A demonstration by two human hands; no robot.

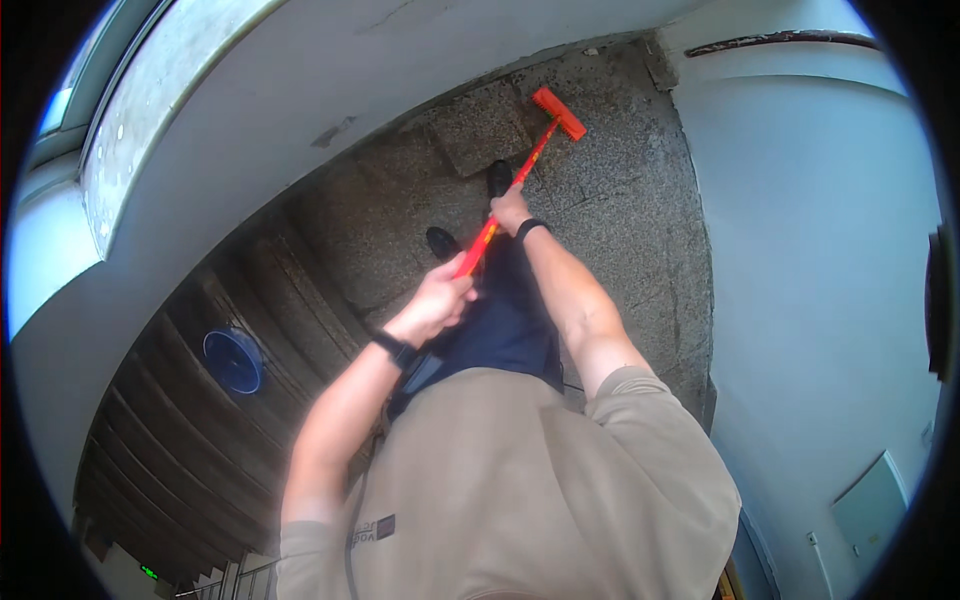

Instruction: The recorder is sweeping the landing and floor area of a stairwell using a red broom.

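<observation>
A broom with a red handle (540, 148) and an orange-red head (560, 113) slants away from me, its head on the speckled stone floor at the far side. My left hand (438, 298) is closed around the upper end of the handle, close to my body. Further along the shaft, my right hand (511, 208) grips it just above my foot. Both wrists carry dark bands. The head's bristles are too small to make out clearly.
Stone stairs (190, 400) run along the left, with a blue bucket (233, 360) standing on them. My dark shoes (442, 242) are on the landing (630, 220). White walls (800, 200) curve around it. A window ledge (150, 110) is at upper left, a railing (235, 580) at lower left.
</observation>
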